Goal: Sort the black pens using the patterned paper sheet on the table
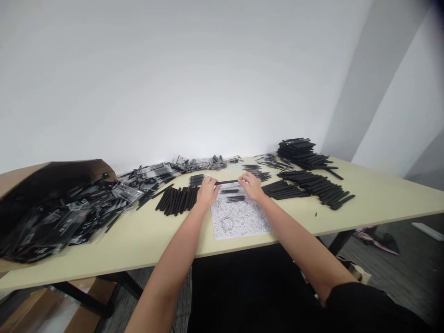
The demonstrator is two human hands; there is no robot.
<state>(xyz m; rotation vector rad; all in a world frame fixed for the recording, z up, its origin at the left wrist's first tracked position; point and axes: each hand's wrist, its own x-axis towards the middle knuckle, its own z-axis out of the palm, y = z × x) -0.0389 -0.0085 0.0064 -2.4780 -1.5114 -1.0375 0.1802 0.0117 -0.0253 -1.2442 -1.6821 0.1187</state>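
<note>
My left hand (207, 191) and my right hand (251, 185) both reach out over the pale table (145, 240) and pinch the two ends of a thin black stick (227, 182), held level between them. Beneath the hands lies a printed black-and-white sheet (237, 217) with a few short black pieces (234, 198) on it. A row of black sticks (177, 200) lies just left of my left hand. More black sticks (312, 186) are spread to the right of my right hand.
An open cardboard box (41, 180) on its side at the left spills several plastic-wrapped black packets (69, 212). More packets (180, 166) line the back edge. A tall stack of black sticks (300, 151) stands at the back right. White wall behind; floor clutter at right.
</note>
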